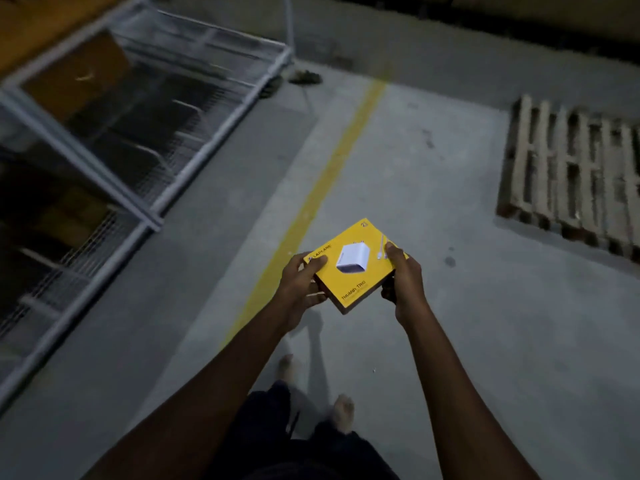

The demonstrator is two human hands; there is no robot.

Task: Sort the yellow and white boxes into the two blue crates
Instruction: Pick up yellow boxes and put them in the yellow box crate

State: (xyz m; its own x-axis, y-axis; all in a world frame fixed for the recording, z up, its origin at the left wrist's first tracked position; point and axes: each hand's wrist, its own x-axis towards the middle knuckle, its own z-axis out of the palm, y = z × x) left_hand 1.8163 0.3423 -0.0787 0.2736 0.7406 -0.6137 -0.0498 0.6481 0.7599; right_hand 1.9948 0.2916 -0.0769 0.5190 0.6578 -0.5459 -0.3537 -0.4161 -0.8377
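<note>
Gripping yellow box (349, 285), left hand (301, 282) and right hand (405, 282) fingers (393, 252) curled round edges; wire rack (152, 105) left; pallet (571, 174) right.

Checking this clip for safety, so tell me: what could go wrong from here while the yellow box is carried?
1. The left hand and right hand grip the yellow box only at its edges, so it might slip.
2. The bare feet cross dim concrete near the wooden pallet, which risks a stubbed toe.

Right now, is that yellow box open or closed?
Closed. The yellow charger box shows its whole printed top, no flap lifted, held between left hand and right hand.
</note>
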